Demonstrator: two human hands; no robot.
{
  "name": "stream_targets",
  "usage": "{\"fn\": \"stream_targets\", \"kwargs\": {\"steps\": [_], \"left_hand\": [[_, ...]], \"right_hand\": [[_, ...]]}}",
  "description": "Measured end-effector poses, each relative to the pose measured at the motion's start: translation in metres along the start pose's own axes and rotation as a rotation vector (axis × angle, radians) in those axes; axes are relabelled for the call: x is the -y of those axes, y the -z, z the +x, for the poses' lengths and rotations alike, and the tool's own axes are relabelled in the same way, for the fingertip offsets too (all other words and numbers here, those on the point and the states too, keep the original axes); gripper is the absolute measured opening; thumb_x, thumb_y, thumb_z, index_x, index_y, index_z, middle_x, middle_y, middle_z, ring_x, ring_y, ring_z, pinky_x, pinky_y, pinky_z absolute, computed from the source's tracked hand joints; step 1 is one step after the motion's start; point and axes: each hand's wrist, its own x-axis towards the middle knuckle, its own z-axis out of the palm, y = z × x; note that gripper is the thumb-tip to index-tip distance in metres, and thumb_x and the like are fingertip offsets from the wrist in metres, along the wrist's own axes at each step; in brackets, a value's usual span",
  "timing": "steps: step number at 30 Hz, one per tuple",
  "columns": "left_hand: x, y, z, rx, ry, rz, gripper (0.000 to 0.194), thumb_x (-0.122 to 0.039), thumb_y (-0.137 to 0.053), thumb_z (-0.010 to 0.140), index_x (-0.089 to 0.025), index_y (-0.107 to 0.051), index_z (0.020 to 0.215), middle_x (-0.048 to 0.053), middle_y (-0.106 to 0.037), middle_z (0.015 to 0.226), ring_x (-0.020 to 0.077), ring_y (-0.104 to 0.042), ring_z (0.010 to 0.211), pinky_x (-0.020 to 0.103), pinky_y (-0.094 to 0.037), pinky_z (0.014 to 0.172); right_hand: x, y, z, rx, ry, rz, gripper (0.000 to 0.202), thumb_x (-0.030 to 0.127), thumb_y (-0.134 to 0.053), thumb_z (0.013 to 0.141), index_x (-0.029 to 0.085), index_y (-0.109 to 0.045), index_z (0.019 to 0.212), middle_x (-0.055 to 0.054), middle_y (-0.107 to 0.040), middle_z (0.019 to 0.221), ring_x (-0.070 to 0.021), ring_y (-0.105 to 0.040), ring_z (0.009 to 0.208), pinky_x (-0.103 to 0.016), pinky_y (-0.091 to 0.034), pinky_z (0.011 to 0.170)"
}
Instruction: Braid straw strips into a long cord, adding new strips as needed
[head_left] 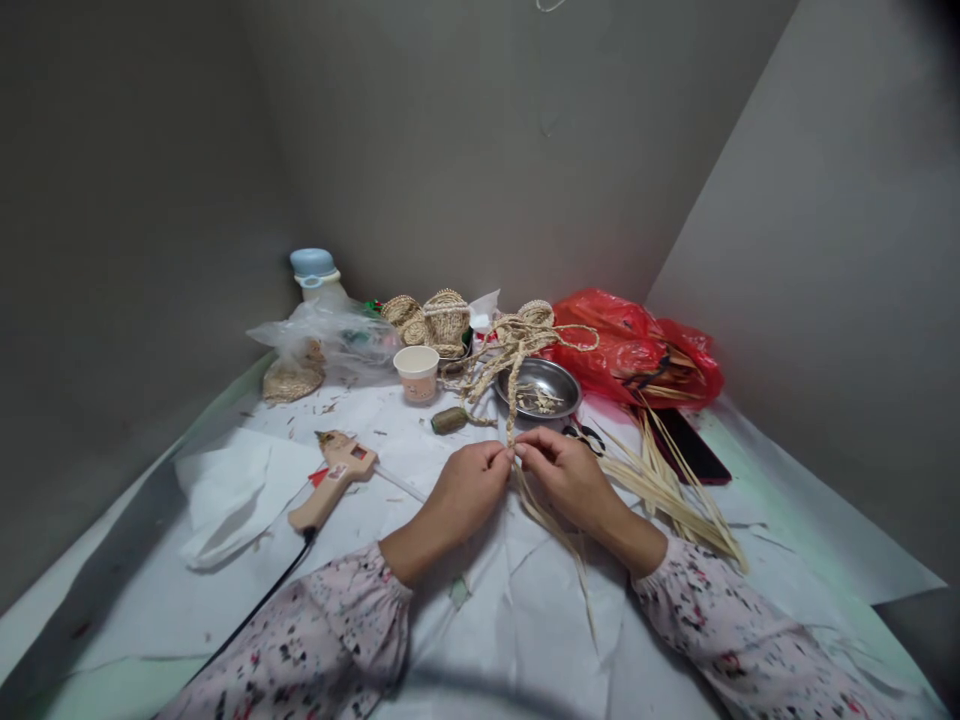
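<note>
A braided straw cord runs down from a loose heap of braid to my fingertips. My left hand pinches the cord's lower end between thumb and fingers. Close beside it, my right hand pinches the same end from the other side. Below both hands, unbraided straw strands trail toward me across the sheet. The heap of braid lies partly over a steel bowl with straw scraps in it. A bundle of loose straw lies right of my right hand, with black-handled scissors just behind that hand.
A glue gun and a crumpled white sheet lie at left. Behind stand a paper cup, a blue-lidded bottle, a clear plastic bag and woven straw pieces. A red bag and dark phone are at right.
</note>
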Motion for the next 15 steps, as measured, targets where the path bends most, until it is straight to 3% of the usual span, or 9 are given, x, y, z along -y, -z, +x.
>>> {"fn": "stream_targets", "kwargs": {"steps": [4,8,11,15], "left_hand": [[0.005,-0.001,0.003,-0.063,0.05,0.01,0.03,-0.033,-0.04,0.081,-0.019,-0.045,0.055,-0.003,-0.042,0.052,0.0133,-0.04,0.055,0.025,-0.025,0.054],[0.006,-0.003,0.003,-0.109,0.07,-0.09,0.03,-0.034,-0.042,0.079,-0.018,-0.051,0.055,-0.001,-0.051,0.055,0.0137,-0.044,0.057,0.025,-0.029,0.055],[0.007,-0.004,0.002,-0.112,0.158,-0.324,0.027,-0.035,-0.046,0.077,-0.017,-0.056,0.058,-0.002,-0.052,0.054,0.0116,-0.041,0.051,0.024,-0.028,0.05],[0.008,-0.007,0.002,-0.125,0.292,-0.554,0.025,-0.035,-0.049,0.074,-0.019,-0.047,0.054,-0.007,-0.034,0.044,0.0083,-0.028,0.039,0.022,-0.021,0.041]], "right_hand": [[0.006,-0.002,-0.001,-0.027,-0.182,0.125,0.019,0.033,-0.055,0.083,0.017,-0.065,0.081,0.0,-0.063,0.063,-0.0121,-0.053,0.053,-0.023,-0.04,0.051],[0.016,-0.007,-0.003,0.038,-0.386,0.36,0.024,0.037,-0.053,0.082,0.017,-0.057,0.069,0.006,-0.048,0.044,-0.0071,-0.037,0.035,-0.02,-0.027,0.037],[0.023,-0.012,-0.007,0.039,-0.4,0.379,0.023,0.035,-0.053,0.082,0.016,-0.059,0.071,0.005,-0.05,0.046,-0.0072,-0.04,0.036,-0.019,-0.029,0.037],[0.026,-0.018,-0.016,0.001,-0.255,0.148,0.021,0.031,-0.051,0.084,0.016,-0.066,0.088,0.002,-0.059,0.053,-0.0115,-0.053,0.045,-0.022,-0.04,0.045]]}}
